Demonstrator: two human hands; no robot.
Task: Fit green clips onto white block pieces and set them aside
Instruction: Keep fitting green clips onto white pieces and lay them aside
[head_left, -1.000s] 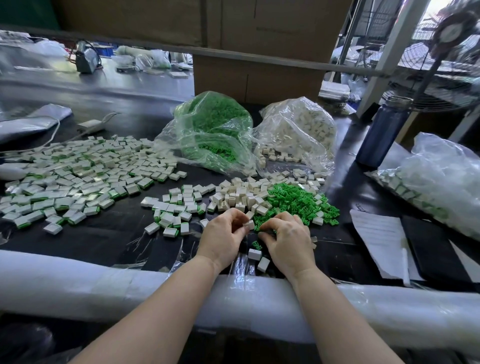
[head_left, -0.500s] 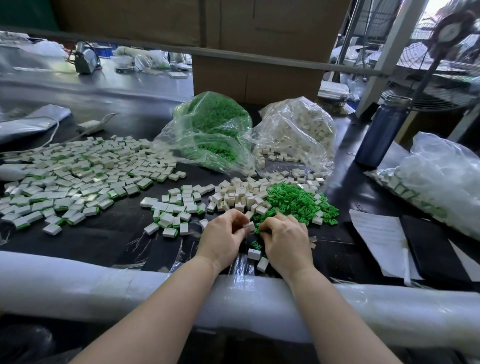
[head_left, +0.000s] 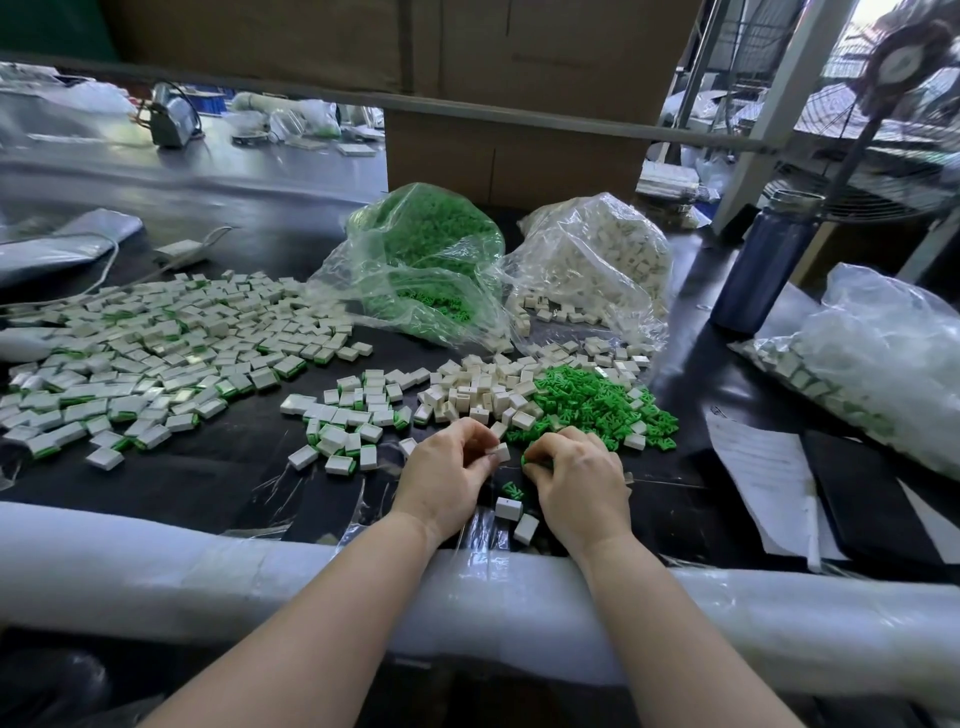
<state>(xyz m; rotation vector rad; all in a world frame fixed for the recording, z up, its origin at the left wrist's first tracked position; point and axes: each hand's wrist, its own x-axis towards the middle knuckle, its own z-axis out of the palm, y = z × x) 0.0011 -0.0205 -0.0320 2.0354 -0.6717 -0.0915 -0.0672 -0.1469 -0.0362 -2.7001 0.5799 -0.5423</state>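
Now hands (head_left: 511, 470) slightly apart, parts unjoined.

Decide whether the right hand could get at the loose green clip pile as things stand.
Probably yes: the right hand sits just in front of the green clip pile with nothing between, though it already pinches a clip.

text: none legible | paper sheet (head_left: 763, 467): faint print, perhaps lines of text, too blurred to read
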